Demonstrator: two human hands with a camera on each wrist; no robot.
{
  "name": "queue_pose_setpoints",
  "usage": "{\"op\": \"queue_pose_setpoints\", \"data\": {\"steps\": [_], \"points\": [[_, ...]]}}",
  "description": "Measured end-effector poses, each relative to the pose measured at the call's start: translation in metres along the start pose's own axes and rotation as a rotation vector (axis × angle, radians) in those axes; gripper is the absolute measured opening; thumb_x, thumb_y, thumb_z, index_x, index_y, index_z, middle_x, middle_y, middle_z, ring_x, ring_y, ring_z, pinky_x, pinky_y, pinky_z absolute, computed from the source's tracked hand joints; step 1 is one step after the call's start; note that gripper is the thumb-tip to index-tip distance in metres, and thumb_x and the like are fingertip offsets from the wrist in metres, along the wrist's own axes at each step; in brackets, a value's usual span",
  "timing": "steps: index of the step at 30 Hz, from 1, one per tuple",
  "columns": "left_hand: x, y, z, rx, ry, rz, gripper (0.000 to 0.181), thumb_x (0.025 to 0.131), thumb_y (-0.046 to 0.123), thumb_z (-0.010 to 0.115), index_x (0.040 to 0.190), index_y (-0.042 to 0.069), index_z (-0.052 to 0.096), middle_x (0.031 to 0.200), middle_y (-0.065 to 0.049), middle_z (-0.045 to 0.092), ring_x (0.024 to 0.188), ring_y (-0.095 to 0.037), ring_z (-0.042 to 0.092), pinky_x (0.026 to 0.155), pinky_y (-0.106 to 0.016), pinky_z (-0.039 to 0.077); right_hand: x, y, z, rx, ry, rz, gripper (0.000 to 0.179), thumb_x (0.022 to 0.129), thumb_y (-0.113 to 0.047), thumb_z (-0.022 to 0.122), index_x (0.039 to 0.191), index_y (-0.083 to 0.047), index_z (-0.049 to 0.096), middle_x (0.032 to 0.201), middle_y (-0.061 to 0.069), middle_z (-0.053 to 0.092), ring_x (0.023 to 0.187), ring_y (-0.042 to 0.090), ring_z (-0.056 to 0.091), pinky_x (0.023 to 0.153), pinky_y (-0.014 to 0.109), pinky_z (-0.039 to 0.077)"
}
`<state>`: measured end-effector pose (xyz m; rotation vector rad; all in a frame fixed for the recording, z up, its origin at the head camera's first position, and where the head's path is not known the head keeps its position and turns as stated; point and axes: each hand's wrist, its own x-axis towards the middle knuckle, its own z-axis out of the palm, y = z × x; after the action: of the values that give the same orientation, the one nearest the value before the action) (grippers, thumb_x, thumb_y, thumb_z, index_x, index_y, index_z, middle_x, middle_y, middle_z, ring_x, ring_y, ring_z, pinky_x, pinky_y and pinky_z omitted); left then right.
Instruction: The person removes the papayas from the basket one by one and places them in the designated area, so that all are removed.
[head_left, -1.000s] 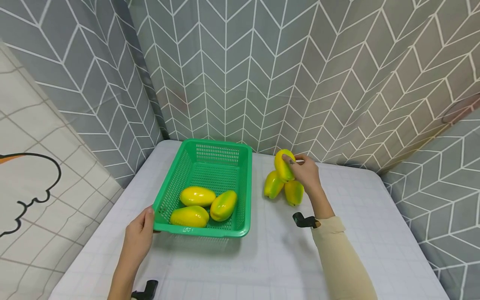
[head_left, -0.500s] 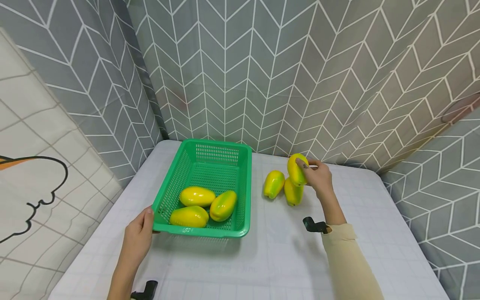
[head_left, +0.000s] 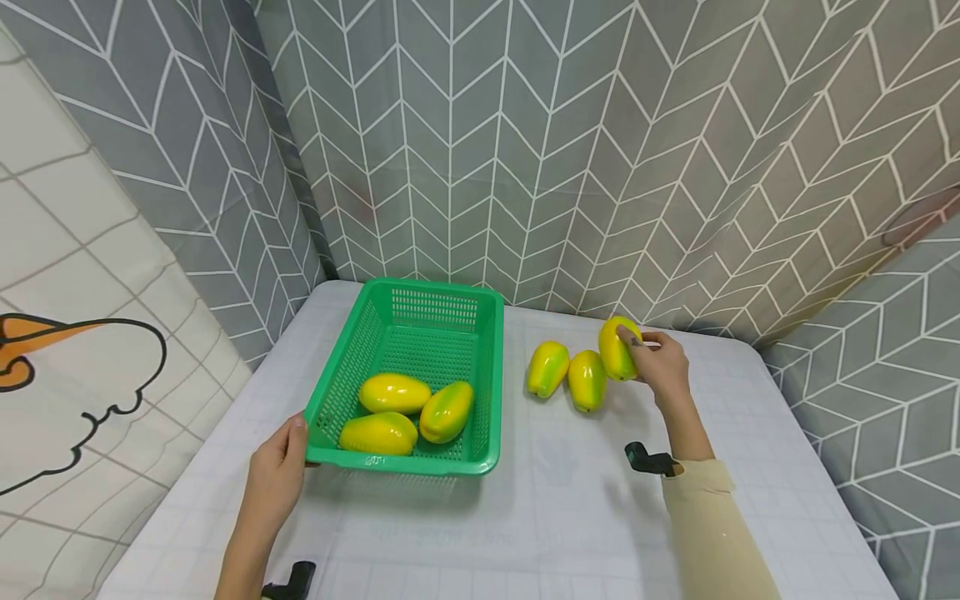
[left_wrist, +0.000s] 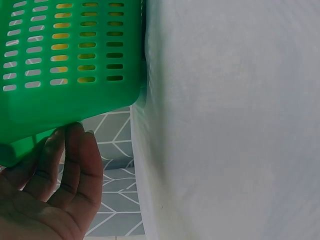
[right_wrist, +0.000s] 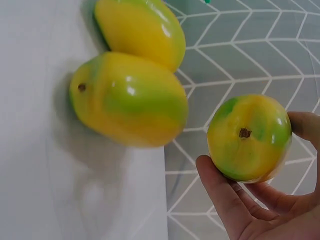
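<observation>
Now right hand (head_left: 662, 362) grips a yellow-green fruit (head_left: 617, 348), left hand (head_left: 276, 469) the green basket's (head_left: 492, 375) near-left corner | held fruit has moved farther right of the basket, seemingly extending a row | two loose fruits (head_left: 587, 381) between them on the table (head_left: 540, 517) | three more fruits (head_left: 395, 392) inside basket's near half

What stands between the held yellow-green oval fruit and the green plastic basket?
Leftward from the right grip lie a second yellow-green oval fruit, a third one, then the green plastic basket's right rim.
</observation>
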<state>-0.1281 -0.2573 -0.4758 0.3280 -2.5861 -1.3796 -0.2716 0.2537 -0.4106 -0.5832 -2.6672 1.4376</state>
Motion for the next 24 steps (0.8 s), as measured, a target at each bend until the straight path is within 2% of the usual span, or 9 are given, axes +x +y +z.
{"op": "queue_pose_setpoints", "data": {"steps": [7, 13, 17, 24], "points": [[0.000, 0.001, 0.000, 0.018, 0.011, 0.002, 0.056, 0.116, 0.038, 0.033, 0.145, -0.002, 0.060, 0.105, -0.018, 0.070, 0.080, -0.009, 0.055, 0.070, -0.019, 0.048, 0.000, 0.012, -0.008, -0.006, 0.028, 0.042, 0.094, 0.098, -0.070, 0.057, 0.158, 0.002, 0.042, 0.146, 0.030, 0.053, 0.115, 0.034, 0.065, 0.075, 0.025, 0.064], [-0.001, 0.001, 0.001, 0.005, -0.002, -0.009, 0.057, 0.116, 0.040, 0.033, 0.144, -0.002, 0.060, 0.098, -0.016, 0.068, 0.079, -0.012, 0.057, 0.068, -0.021, 0.049, -0.001, 0.022, -0.010, -0.003, 0.026, 0.069, 0.094, 0.099, -0.067, 0.057, 0.158, 0.004, 0.040, 0.148, 0.032, 0.051, 0.120, 0.037, 0.064, 0.070, 0.021, 0.062], [-0.001, 0.001, 0.001, 0.002, -0.008, -0.013, 0.057, 0.116, 0.040, 0.033, 0.144, -0.002, 0.060, 0.095, -0.014, 0.067, 0.079, -0.013, 0.058, 0.067, -0.021, 0.049, 0.000, 0.030, -0.010, -0.015, 0.023, 0.080, 0.094, 0.100, -0.067, 0.057, 0.157, 0.006, 0.041, 0.146, 0.033, 0.052, 0.117, 0.036, 0.065, 0.069, 0.021, 0.062], [-0.001, 0.002, 0.001, 0.002, -0.002, -0.011, 0.057, 0.117, 0.039, 0.033, 0.144, -0.003, 0.060, 0.096, -0.016, 0.069, 0.078, -0.014, 0.059, 0.067, -0.021, 0.050, 0.004, 0.041, -0.005, -0.060, 0.018, 0.108, 0.094, 0.100, -0.068, 0.056, 0.156, 0.006, 0.041, 0.143, 0.033, 0.053, 0.112, 0.035, 0.065, 0.075, 0.028, 0.064]]}}
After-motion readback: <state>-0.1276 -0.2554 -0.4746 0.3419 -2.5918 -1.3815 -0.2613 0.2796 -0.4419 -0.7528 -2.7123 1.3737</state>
